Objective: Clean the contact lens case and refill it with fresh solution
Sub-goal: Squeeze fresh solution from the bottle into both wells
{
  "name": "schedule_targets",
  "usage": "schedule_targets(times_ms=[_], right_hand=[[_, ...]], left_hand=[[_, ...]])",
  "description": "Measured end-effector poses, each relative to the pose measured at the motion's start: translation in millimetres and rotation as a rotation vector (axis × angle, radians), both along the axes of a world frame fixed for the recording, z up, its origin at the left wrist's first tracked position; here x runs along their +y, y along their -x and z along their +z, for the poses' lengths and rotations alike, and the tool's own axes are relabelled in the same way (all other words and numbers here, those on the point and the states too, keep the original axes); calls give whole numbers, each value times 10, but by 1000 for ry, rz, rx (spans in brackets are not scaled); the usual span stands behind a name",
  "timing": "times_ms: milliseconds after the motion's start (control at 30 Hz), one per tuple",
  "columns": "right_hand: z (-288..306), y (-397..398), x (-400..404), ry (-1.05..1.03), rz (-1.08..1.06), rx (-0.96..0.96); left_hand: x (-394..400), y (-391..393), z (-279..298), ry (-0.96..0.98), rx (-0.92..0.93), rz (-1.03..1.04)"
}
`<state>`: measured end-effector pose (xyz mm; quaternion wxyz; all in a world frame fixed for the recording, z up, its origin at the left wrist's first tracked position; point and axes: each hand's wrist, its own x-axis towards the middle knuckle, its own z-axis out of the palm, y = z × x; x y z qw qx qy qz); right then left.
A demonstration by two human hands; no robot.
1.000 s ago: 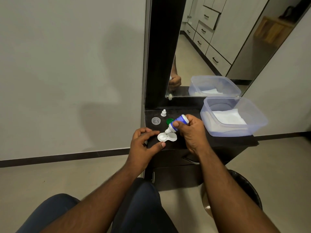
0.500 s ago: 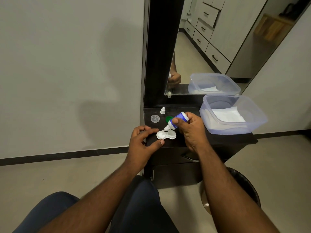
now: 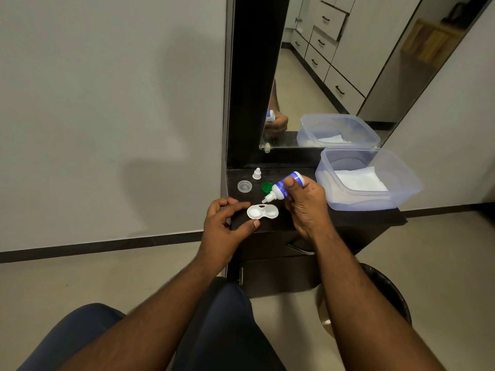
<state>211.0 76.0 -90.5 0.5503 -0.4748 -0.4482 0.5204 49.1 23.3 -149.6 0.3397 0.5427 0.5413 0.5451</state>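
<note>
While your right hand (image 3: 305, 207) grips the tilted bottle (image 3: 284, 187), left fingers (image 3: 242, 206) loosely apart, steady the lens case (image 3: 262, 211) and fill each well.

A home is shown, most likely a bedroom or dressing corner. A tall mirror (image 3: 334, 62) in a dark frame is set above a narrow dark dresser (image 3: 308, 226) against a plain wall (image 3: 107, 103). White wardrobe drawers (image 3: 321, 46) with dark handles are reflected in the mirror. A bin (image 3: 388, 298) lined with a black bag is placed on the tiled floor (image 3: 80, 285) beside the dresser.
</note>
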Motion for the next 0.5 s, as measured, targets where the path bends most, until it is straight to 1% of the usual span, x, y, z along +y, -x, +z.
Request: schedule_targets(times_ms=[200, 367, 500], right_hand=[[-1, 22, 3, -43, 11, -79], [-25, 15, 19, -34, -2, -137], [-22, 21, 19, -36, -6, -142]], left_hand=[[8, 1, -5, 2, 5, -8], [5, 3, -12, 4, -10, -6], [3, 3, -8, 5, -12, -6]])
